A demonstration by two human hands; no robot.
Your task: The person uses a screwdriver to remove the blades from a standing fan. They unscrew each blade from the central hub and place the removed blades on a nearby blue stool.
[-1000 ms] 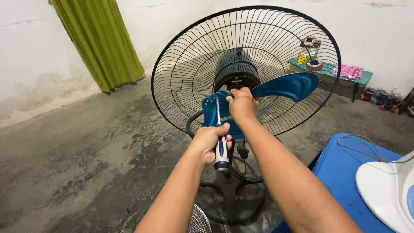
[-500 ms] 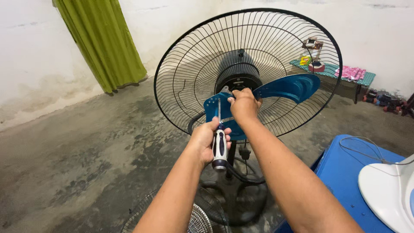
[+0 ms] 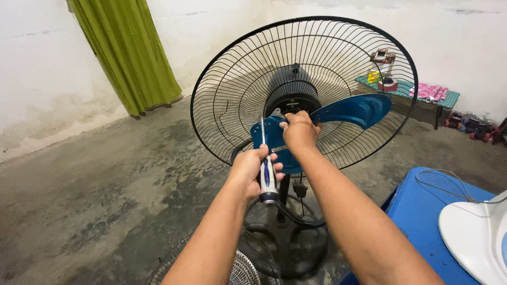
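A fan stands upright on a bare, stained concrete floor, its black wire rear grille open to the front. The right hand rests at the hub of the fan, fingers closed around the centre of the blue blade, which sits against the grille. Just below and left of the hub, the left hand grips a screwdriver, fingers wrapped around its blue-and-white handle, the thin shaft pointing up toward the blade. Under the grille the pole drops to a round black base on the floor, with a dark cable looping beside it. Another wire grille lies flat on the floor in front of the base. Right of the fan is a blue surface carrying a white rounded housing. Behind the fan runs a whitewashed, patchy wall; a green curtain hangs left of the fan, and a low tabletop with small items stands far right of it.
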